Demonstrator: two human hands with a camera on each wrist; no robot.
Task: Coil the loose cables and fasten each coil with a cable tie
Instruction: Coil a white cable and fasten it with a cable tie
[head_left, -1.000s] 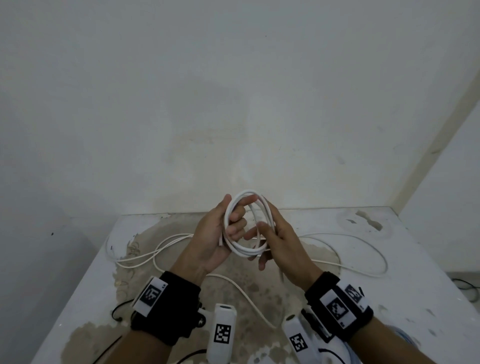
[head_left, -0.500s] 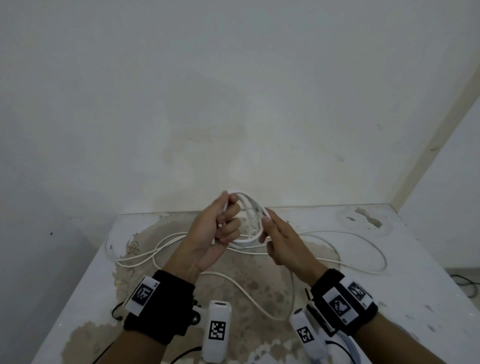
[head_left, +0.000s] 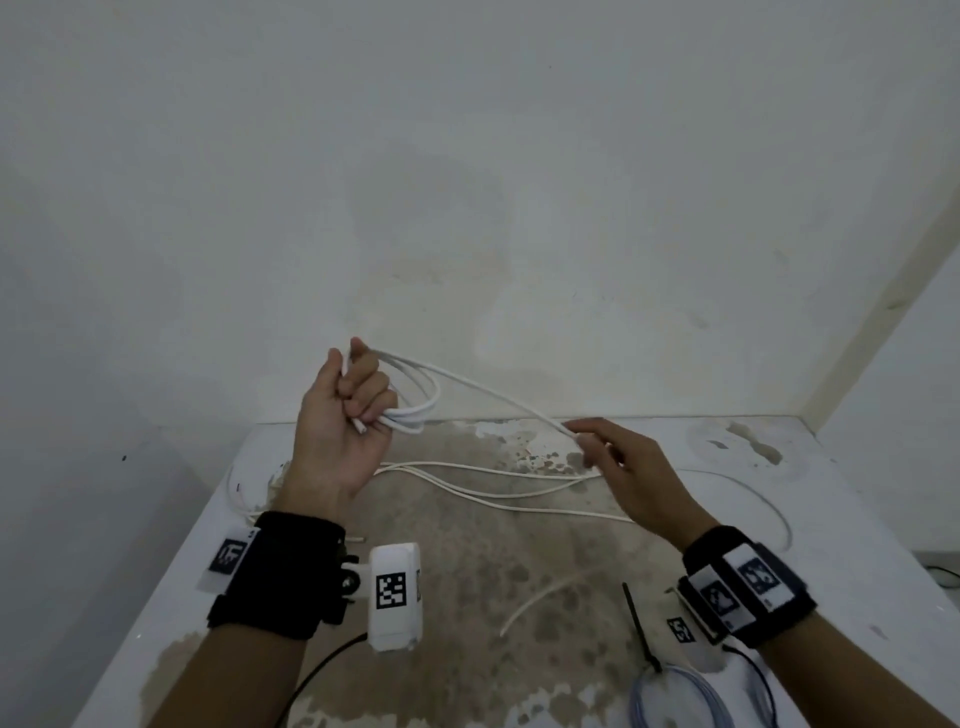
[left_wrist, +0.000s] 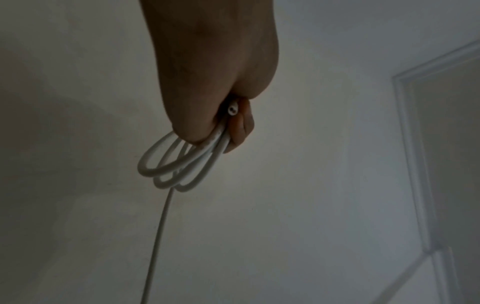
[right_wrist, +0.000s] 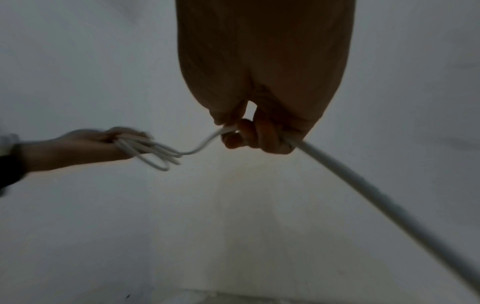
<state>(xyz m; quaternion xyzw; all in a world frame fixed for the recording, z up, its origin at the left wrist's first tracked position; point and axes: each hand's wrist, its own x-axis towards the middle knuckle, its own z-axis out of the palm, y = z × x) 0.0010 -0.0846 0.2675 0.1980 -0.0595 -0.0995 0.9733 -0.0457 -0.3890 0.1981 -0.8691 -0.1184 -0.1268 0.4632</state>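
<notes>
While the left hand (head_left: 343, 415) grips the coil (head_left: 415, 400), the right hand (head_left: 623, 467) pinches its cable (head_left: 498, 397).

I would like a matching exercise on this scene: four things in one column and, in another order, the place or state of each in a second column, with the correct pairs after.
Column 1
1. left hand
2. right hand
3. black cable tie
4. bluish coil

Column 2
A. lies on the table, near the right wrist
B. grips the white coil, raised
C. at the bottom edge, partly cut off
D. pinches the straight run of white cable

Pairs: 1-B, 2-D, 3-A, 4-C
</notes>
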